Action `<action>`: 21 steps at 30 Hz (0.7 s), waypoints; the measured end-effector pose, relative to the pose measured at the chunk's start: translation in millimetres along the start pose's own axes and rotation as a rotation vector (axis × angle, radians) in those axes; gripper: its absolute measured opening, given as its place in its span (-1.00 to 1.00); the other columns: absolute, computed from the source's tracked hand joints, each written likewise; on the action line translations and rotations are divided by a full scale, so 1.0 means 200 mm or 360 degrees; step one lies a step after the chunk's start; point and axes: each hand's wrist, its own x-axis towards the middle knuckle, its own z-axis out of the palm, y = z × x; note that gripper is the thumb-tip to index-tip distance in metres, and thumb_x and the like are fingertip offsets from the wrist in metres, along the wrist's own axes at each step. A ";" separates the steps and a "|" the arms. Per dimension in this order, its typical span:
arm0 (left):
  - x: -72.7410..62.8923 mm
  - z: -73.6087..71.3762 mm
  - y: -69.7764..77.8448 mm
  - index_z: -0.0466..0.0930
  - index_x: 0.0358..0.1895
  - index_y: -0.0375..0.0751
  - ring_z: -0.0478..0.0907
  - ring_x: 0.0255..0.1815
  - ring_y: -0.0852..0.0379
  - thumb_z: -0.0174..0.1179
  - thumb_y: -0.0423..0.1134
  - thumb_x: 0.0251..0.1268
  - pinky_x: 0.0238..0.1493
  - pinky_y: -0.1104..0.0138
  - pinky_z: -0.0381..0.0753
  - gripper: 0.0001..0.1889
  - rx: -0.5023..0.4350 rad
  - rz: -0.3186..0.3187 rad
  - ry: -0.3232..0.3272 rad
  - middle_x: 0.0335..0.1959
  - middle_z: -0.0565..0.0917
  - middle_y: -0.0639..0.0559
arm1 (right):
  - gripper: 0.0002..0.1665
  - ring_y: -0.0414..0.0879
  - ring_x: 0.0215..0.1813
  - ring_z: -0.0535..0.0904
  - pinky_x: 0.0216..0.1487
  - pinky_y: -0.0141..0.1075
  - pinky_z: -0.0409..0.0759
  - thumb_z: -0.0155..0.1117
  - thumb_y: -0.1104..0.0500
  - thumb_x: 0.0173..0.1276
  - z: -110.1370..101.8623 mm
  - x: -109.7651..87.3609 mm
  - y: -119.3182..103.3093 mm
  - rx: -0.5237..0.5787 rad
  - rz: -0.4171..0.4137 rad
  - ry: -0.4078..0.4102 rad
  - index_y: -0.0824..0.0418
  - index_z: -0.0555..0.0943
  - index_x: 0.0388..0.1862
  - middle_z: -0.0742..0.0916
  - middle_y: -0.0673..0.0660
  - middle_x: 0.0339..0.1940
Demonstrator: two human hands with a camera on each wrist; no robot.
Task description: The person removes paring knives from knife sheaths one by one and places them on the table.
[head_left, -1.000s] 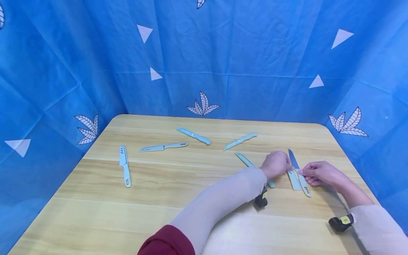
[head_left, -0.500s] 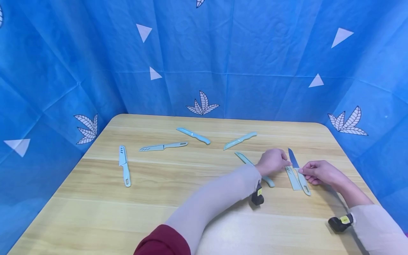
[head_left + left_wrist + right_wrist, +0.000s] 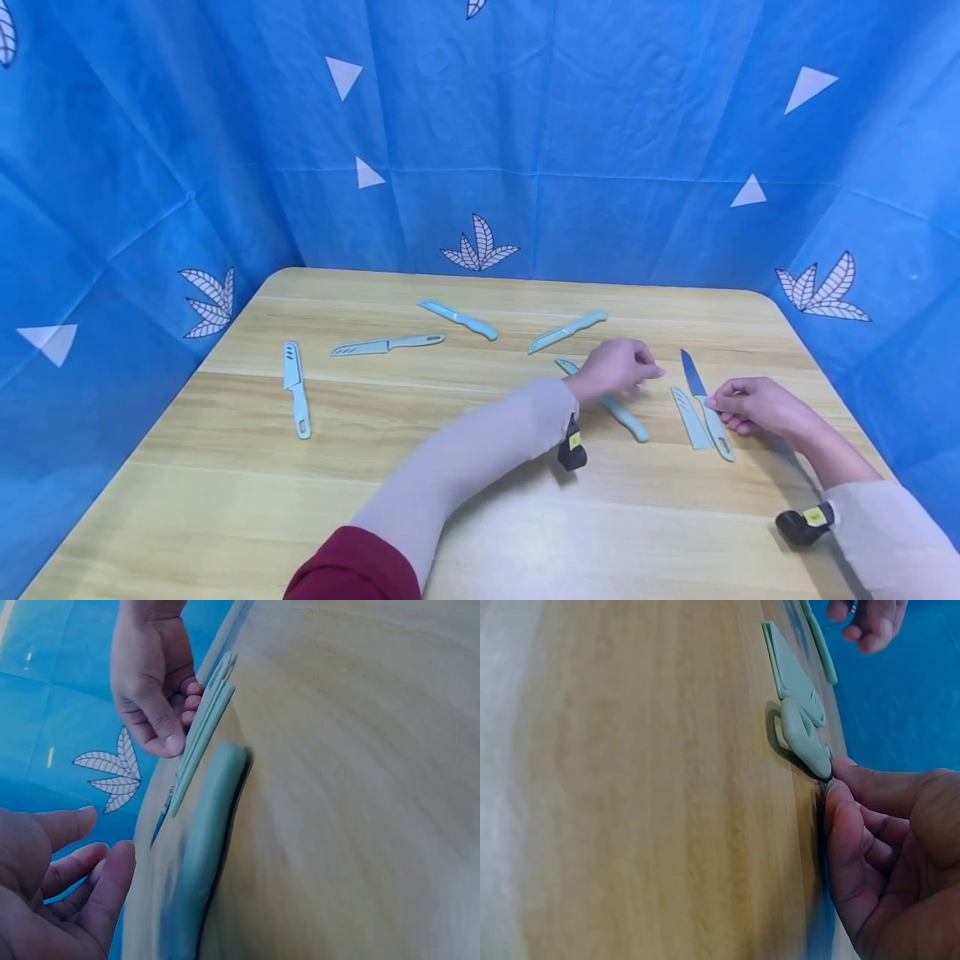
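Observation:
At the right of the table in the head view lies an unsheathed knife [image 3: 718, 431], blade pointing away, its handle pale green. My right hand [image 3: 757, 406] pinches it between thumb and fingertips where handle meets blade; the right wrist view shows the thumb [image 3: 870, 784] at the handle. A slotted green blade sheath [image 3: 690, 419] lies just left of that handle. My left hand [image 3: 615, 367] holds nothing, its fingers loosely bent. Below it a green sheathed knife [image 3: 624, 418] lies on the table, its middle hidden by the hand and wrist.
Several other sheathed knives lie apart: one upright at the far left [image 3: 297, 390], a slotted one beside it [image 3: 387, 345], a bluish one at the back [image 3: 457, 319], and a green one at back centre [image 3: 567, 332]. Blue patterned cloth [image 3: 480, 125] hangs behind the wooden table [image 3: 225, 517].
My left hand has let go of the blade sheath and moved left, over the green sheathed knife. The right hand keeps its pinch on the unsheathed knife, which has stayed in place.

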 end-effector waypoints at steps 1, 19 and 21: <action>0.00 -0.01 -0.01 0.62 -0.28 -0.02 0.62 -0.51 0.28 0.29 -0.04 0.31 -0.50 0.48 0.59 -0.84 -0.0013 0.0005 -0.0008 -0.39 0.66 0.19 | -0.74 -0.16 -0.42 0.53 -0.43 -0.35 0.65 0.19 0.14 0.47 0.00 0.00 0.00 0.0005 0.0011 0.0001 0.38 0.55 -0.20 0.59 0.07 -0.47; -0.03 -0.22 -0.14 0.69 -0.02 0.05 0.52 -0.25 0.40 0.18 0.01 0.41 -0.26 0.57 0.52 -0.76 0.0283 0.0320 -0.0190 -0.21 0.66 0.33 | -0.56 -0.10 -0.32 0.57 -0.31 -0.30 0.70 0.07 0.13 0.54 -0.03 -0.03 -0.08 -0.0003 -0.0154 0.0099 0.56 0.43 0.04 0.64 0.18 -0.30; -0.03 -0.25 -0.16 0.69 0.03 0.03 0.52 -0.20 0.42 0.16 0.00 0.43 -0.20 0.58 0.51 -0.73 0.0290 0.0370 -0.0246 -0.14 0.67 0.31 | -0.55 -0.09 -0.27 0.60 -0.27 -0.30 0.71 0.04 0.14 0.55 -0.02 -0.04 -0.09 -0.0018 -0.0206 0.0135 0.56 0.40 0.11 0.65 0.22 -0.24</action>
